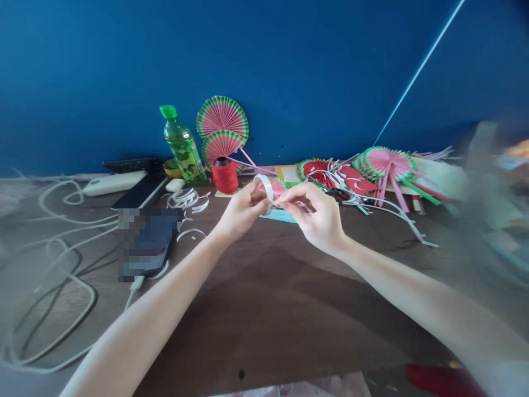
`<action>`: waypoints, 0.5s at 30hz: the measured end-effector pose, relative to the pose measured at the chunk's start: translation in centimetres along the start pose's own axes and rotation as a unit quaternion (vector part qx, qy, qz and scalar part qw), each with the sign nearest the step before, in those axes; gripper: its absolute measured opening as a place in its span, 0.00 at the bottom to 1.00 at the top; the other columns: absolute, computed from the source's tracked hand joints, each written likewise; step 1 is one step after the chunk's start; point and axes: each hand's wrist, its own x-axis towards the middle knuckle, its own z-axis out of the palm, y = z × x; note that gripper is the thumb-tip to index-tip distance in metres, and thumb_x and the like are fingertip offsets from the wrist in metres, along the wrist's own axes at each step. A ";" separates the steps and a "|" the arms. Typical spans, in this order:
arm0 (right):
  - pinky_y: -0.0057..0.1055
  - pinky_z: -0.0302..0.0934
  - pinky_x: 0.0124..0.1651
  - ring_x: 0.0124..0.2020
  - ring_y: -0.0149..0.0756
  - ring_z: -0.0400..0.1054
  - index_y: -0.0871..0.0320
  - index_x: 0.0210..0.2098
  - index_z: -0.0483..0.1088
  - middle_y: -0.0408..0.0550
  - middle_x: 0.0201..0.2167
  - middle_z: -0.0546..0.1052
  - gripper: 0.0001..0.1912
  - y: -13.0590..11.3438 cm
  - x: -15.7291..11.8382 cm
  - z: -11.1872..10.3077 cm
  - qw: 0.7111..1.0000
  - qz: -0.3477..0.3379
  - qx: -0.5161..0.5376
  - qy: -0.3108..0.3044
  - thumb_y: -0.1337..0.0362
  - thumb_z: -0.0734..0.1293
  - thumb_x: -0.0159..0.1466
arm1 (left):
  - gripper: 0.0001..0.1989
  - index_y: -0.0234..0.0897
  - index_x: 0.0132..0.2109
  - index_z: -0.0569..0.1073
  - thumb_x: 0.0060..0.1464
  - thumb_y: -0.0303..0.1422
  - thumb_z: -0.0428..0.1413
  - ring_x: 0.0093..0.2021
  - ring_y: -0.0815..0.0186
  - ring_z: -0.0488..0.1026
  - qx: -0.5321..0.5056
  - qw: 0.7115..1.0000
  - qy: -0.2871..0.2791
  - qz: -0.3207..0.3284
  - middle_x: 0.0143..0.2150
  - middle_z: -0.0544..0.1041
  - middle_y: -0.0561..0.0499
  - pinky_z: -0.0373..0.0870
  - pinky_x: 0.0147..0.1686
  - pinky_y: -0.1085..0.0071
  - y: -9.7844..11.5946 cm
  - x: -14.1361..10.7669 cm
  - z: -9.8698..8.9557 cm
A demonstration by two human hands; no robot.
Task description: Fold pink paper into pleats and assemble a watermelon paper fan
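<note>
In front of me my left hand [244,208] is closed around a narrow white ring that looks like a roll of double-sided tape [265,187], held on edge. My right hand [317,215] sits just to the right, thumb and forefinger pinched at the roll's lower edge, where a short piece of the tape seems to run between them. Behind the fingers lies a pink pleated paper fan [276,186], partly hidden by both hands. Below the hands a light blue flat piece [281,215] rests on the table.
A red thread spool [225,176] and a green bottle [184,149] stand at the back left, with watermelon-patterned fans [223,118] against the blue wall. A phone [152,242] and white cables [78,275] lie left. More fans [388,164] and white strips [397,209] lie right.
</note>
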 end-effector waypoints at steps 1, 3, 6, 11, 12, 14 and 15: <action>0.26 0.66 0.35 0.32 0.28 0.71 0.56 0.30 0.67 0.41 0.28 0.74 0.02 -0.1 -0.1 0.0 1.000 -0.011 -0.004 -0.005 0.68 0.65 0.60 | 0.14 0.31 0.45 0.67 0.49 0.28 0.53 0.35 0.67 0.71 0.001 1.000 0.007 0.005 0.35 0.76 0.48 0.65 0.35 0.71 0.1 0.0 0.0; 0.26 0.66 0.36 0.32 0.28 0.71 0.56 0.31 0.67 0.41 0.29 0.75 0.02 -0.2 -0.1 0.1 0.999 -0.028 -0.008 -0.016 0.69 0.65 0.60 | 0.14 0.31 0.44 0.68 0.48 0.28 0.53 0.34 0.68 0.70 -0.004 1.000 0.017 0.010 0.36 0.76 0.48 0.65 0.35 0.71 0.1 0.0 0.0; 0.27 0.66 0.36 0.33 0.29 0.71 0.56 0.31 0.67 0.41 0.29 0.75 0.02 -0.2 -0.1 0.0 1.000 -0.015 -0.003 -0.019 0.68 0.64 0.61 | 0.16 0.31 0.46 0.68 0.48 0.28 0.53 0.32 0.69 0.70 -0.024 0.999 0.024 0.004 0.38 0.76 0.47 0.65 0.34 0.70 0.1 0.1 0.0; 0.28 0.67 0.35 0.33 0.30 0.71 0.56 0.32 0.66 0.42 0.31 0.74 0.03 -0.2 0.2 -0.2 0.999 0.029 0.016 0.017 0.64 0.65 0.61 | 0.20 0.31 0.50 0.67 0.47 0.27 0.52 0.39 0.64 0.71 -0.109 0.994 -0.013 -0.004 0.44 0.75 0.44 0.66 0.36 0.69 0.0 0.1 0.1; 0.28 0.67 0.34 0.33 0.30 0.71 0.56 0.32 0.66 0.42 0.31 0.74 0.03 -0.2 0.3 -0.3 0.999 0.028 0.012 0.027 0.63 0.65 0.60 | 0.21 0.32 0.50 0.67 0.46 0.26 0.53 0.41 0.63 0.71 -0.117 0.993 -0.021 -0.005 0.45 0.75 0.44 0.66 0.38 0.69 0.0 0.1 0.1; 0.27 0.66 0.33 0.32 0.29 0.71 0.56 0.32 0.67 0.42 0.30 0.74 0.03 -0.2 0.4 -0.3 0.999 0.026 0.000 0.038 0.63 0.66 0.60 | 0.22 0.32 0.50 0.67 0.44 0.25 0.54 0.45 0.61 0.71 -0.120 0.992 -0.032 -0.005 0.47 0.74 0.44 0.66 0.42 0.68 0.0 0.0 0.1; 0.27 0.66 0.33 0.32 0.29 0.71 0.55 0.31 0.67 0.42 0.29 0.74 0.03 -0.3 0.4 -0.3 0.999 0.026 -0.002 0.041 0.63 0.66 0.60 | 0.23 0.32 0.51 0.67 0.44 0.25 0.55 0.47 0.60 0.70 -0.117 0.993 -0.035 -0.004 0.47 0.74 0.44 0.65 0.43 0.67 0.0 0.0 0.1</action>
